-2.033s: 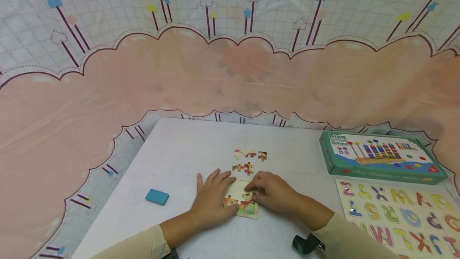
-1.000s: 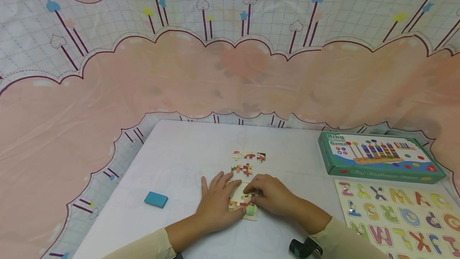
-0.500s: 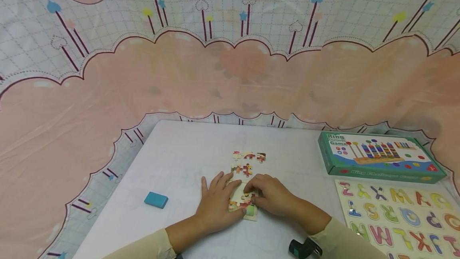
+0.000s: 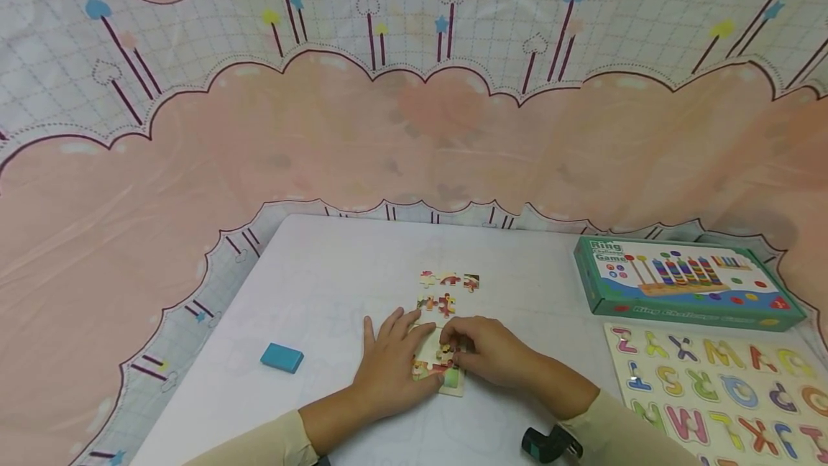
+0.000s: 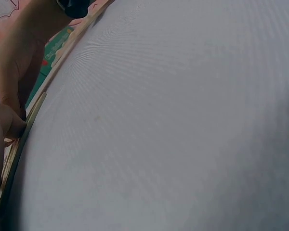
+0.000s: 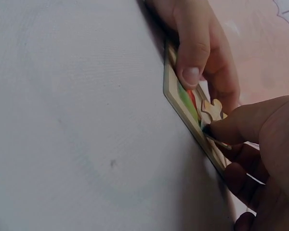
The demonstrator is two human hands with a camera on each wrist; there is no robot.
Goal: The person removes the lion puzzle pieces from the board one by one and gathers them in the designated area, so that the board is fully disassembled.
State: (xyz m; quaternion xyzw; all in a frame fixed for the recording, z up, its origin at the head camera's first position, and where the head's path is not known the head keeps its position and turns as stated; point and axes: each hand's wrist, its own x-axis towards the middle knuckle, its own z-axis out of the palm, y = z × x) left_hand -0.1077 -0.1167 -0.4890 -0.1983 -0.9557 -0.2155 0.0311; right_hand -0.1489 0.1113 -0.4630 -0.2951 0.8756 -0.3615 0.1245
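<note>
A small wooden puzzle board (image 4: 451, 389) with picture pieces in its near part lies on the white table. My left hand (image 4: 391, 367) rests over the board's left side with its fingers spread and straight. The left thumb lies on the near pieces, as the right wrist view shows. My right hand (image 4: 493, 352) is at the board's right edge. Between thumb and fingers it pinches a jigsaw piece (image 6: 212, 109), which stands tilted up from the board. Part of the board is hidden under both hands.
Several loose jigsaw pieces (image 4: 446, 303) lie just beyond the board. A blue block (image 4: 282, 357) sits to the left. On the right are a green ring game box (image 4: 688, 311) and a letter puzzle board (image 4: 695, 380). A black device (image 4: 545, 444) is near the right sleeve.
Over two seconds my left hand has shifted slightly right across the board. The right hand stays at the same edge, and the piece in its fingers now shows more of its picture.
</note>
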